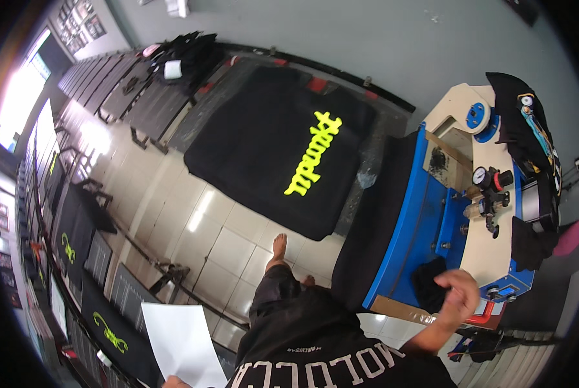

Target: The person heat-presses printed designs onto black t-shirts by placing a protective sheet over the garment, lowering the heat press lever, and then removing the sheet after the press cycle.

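At the lower edge my left hand (176,383) is closed on a white sheet of paper (181,339), with only part of its fingers showing. My right hand (459,299) is raised in front of a blue and cream heat press (402,220), its fingers curled in. Just beside those fingers is a bunched black cloth (428,284) on the press; whether they touch it, or hold anything, I cannot tell. Ahead, a black garment (251,139) with bright yellow lettering (314,154) is spread flat over a dark board.
A pressure gauge (480,176) and valves sit on the press, near a red handle (482,315). Black garments with yellow prints (110,333) lie along a rack on the left. A clothes pile (187,55) rests on far boards. Tiled floor (218,252) runs between.
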The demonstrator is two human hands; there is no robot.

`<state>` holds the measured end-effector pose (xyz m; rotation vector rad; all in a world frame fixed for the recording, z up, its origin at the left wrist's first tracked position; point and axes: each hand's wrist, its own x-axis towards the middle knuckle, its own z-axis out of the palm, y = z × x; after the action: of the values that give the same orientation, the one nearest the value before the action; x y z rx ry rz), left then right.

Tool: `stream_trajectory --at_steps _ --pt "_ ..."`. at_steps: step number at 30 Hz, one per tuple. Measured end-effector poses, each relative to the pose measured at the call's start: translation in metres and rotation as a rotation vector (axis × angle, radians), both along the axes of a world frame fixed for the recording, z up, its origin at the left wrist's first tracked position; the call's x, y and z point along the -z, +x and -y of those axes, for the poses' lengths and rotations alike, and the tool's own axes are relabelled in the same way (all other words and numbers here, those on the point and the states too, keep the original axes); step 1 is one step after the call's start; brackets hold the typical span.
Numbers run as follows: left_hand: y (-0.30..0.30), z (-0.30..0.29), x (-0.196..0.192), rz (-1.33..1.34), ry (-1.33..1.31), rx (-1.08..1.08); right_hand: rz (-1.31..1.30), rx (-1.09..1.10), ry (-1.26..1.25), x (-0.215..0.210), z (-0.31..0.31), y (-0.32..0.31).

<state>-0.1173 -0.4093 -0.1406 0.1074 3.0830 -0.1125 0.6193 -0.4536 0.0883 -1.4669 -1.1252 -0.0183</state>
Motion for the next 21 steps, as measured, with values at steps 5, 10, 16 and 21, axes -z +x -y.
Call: stream_trajectory --at_steps 5,10,16,21 --pt "0.089 -0.231 0.086 -0.214 0.699 1.194 0.311 0.591 0.539 0.02 0.089 0.034" --pt "0.563 -0.422 -0.019 0.559 0.85 1.954 0.175 1.606 0.305 0.031 0.099 0.041" --pt "0.882 -0.502 -0.008 0.765 0.492 2.435 -0.171 1.518 0.027 0.059 0.131 0.058" --pt "0.982 -0.546 0.027 0.605 0.34 2.489 -0.07 1.44 -0.183 0.072 0.159 0.061"
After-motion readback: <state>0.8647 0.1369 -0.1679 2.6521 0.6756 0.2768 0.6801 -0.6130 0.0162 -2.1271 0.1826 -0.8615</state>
